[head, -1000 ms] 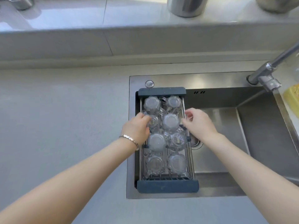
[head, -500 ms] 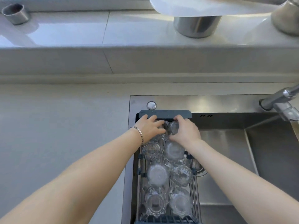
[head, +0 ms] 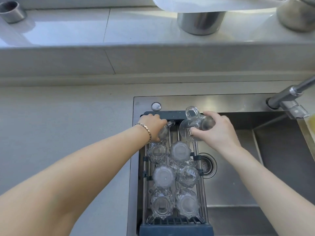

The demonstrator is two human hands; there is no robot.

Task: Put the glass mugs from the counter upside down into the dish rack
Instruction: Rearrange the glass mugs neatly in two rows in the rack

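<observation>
A dark-framed wire dish rack spans the left side of the sink. Several glass mugs stand upside down in it, among them one in the middle and one near the front. My right hand grips a glass mug, lifted and tilted above the rack's far right corner, handle pointing away. My left hand is closed over another glass mug at the rack's far left corner; only that mug's handle and side show.
The steel sink has a drain right of the rack and a faucet at the far right. Grey counter lies to the left. Metal containers stand on the ledge behind.
My right hand has lifted a mug out of the rack's far right spot and tilted it. My left hand stays on the far left mug. The camera dropped slightly.
</observation>
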